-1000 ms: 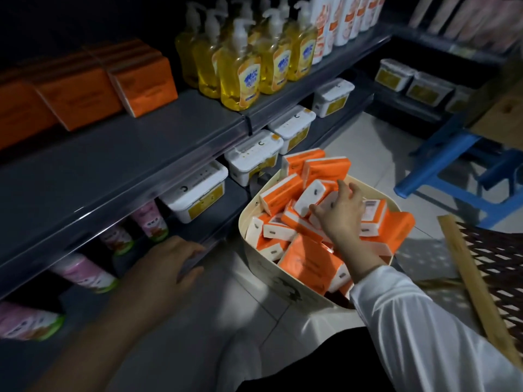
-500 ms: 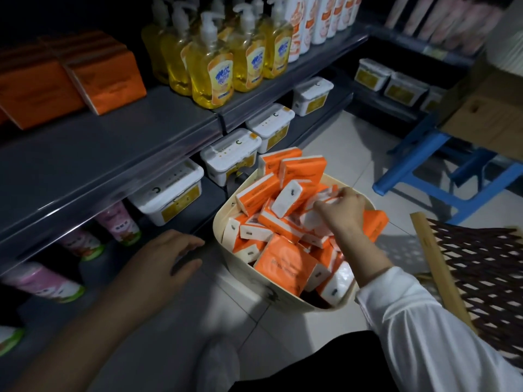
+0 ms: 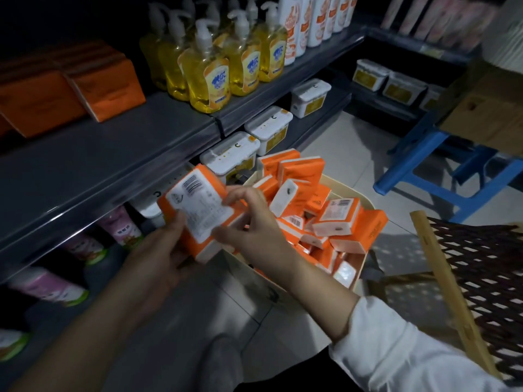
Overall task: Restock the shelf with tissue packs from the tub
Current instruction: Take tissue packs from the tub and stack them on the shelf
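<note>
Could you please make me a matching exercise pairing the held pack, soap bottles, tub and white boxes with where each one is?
1 held pack
2 soap bottles
3 tub
4 white boxes

A on the floor
B on the upper shelf
C between left hand and right hand
D on the lower shelf

Pairs: 1-C, 2-B, 3-A, 4-D

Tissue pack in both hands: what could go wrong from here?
The right hand only pinches the tissue pack at its edge; if the left hand lets go, it might slip. The heaped packs rise above the tub rim and could tumble if brushed. The yellow soap bottles stand beside the shelf gap; a wide swing might knock them.
</note>
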Demonstrator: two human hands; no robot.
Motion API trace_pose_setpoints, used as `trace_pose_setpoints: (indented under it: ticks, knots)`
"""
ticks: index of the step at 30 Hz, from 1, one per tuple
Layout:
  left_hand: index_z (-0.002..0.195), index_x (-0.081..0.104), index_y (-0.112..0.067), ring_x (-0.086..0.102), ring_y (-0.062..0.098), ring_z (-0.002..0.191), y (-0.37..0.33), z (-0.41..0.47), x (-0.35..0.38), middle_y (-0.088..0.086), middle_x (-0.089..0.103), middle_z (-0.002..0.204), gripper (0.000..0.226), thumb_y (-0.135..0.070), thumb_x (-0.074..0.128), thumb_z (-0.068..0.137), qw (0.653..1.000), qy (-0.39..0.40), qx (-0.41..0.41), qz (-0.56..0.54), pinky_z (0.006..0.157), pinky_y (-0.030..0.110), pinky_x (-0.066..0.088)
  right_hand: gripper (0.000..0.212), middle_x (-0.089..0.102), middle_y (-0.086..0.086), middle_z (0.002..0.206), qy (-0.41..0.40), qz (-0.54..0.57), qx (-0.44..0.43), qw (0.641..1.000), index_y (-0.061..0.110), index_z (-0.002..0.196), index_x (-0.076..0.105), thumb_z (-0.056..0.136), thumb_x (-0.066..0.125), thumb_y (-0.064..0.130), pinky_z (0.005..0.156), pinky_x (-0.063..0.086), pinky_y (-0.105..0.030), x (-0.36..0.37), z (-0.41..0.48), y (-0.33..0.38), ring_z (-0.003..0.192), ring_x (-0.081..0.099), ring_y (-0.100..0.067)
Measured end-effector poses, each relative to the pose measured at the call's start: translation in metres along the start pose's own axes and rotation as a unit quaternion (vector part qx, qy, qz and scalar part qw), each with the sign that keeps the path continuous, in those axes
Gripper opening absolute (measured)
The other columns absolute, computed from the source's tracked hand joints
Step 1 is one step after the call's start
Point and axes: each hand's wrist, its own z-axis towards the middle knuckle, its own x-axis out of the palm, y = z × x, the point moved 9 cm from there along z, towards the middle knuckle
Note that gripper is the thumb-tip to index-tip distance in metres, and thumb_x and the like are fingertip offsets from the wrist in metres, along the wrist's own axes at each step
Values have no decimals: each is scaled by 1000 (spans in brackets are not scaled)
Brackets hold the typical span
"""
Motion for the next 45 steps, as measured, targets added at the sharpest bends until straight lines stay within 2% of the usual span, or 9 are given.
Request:
trace_pose_setpoints:
  ticks: [4, 9, 15, 23, 32, 35, 39, 43, 45]
  knots:
    - [117, 61, -19, 67, 21, 100, -1, 5, -26, 4, 71, 108, 42, -26, 63, 76, 998, -57, -4, -27, 74, 36, 52, 48, 49, -4, 123, 38, 5, 19, 999, 33, 102, 45, 63, 72, 38, 88, 49, -50, 25, -5, -19, 114, 52, -23]
    - [120, 57, -15, 67, 20, 95, -12, 3, -47, 5, 69, 109, 37, -12, 64, 84, 991, -133, 30, 7, 72, 35, 52, 62, 43, -5, 132, -5, -148, 8, 989, 17, 136, 40, 82, 69, 25, 99, 39, -23, -6, 11, -33, 116, 46, -15]
    - [124, 55, -15, 68, 21, 95, -14, 3, -64, 5, 68, 112, 54, -14, 72, 73, 988, -137, 39, 53, 71, 34, 56, 76, 38, -12, 142, -84, -398, 28, 913, 13, 141, 37, 71, 63, 1, 111, 29, -38, -64, 36, -78, 132, 33, -29]
    - [122, 57, -18, 68, 20, 94, -22, -6, -89, 3, 69, 108, 56, -14, 71, 69, 985, -146, 33, 86, 76, 35, 51, 86, 17, -9, 156, -52, -470, 103, 875, 16, 150, 13, 78, 58, 5, 113, 19, -54, -100, 49, -129, 143, 13, -35]
    - [120, 56, -20, 66, 13, 87, -32, -20, -110, -2, 68, 104, 43, -9, 67, 79, 981, -169, 37, 87, 63, 26, 50, 42, 43, -13, 125, -87, -572, 156, 801, 19, 122, 57, 81, 66, 20, 94, 34, -48, -115, 47, -123, 114, 37, -38]
    - [122, 54, -18, 65, 13, 88, -36, -23, -114, 0, 67, 107, 45, -9, 67, 80, 980, -171, 50, 87, 61, 25, 51, 48, 46, -14, 126, -91, -481, 129, 862, 19, 124, 56, 79, 69, 30, 101, 34, -49, -109, 53, -99, 117, 41, -37]
    - [130, 48, -16, 64, 15, 93, -42, -27, -123, 2, 65, 115, 56, -11, 69, 78, 978, -179, 71, 78, 70, 29, 49, 42, 59, -2, 113, -86, -168, 106, 976, 15, 120, 51, 84, 66, 29, 89, 47, -37, -66, 58, -53, 102, 57, -19]
    - [124, 54, -16, 67, 18, 95, -50, -35, -136, 2, 68, 112, 47, -13, 69, 80, 975, -189, 93, 72, 71, 28, 50, 6, 70, 2, 81, -53, 108, 149, 982, 15, 93, 61, 89, 61, 20, 61, 56, -26, 2, 52, -27, 70, 67, -8]
    - [126, 51, -16, 66, 21, 98, -58, -41, -149, 3, 66, 115, 47, -13, 68, 82, 963, -224, 122, 85, 74, 33, 51, 8, 71, 7, 71, -4, 211, 200, 957, 16, 87, 61, 92, 56, 16, 62, 57, -25, 44, 43, -20, 62, 67, -5]
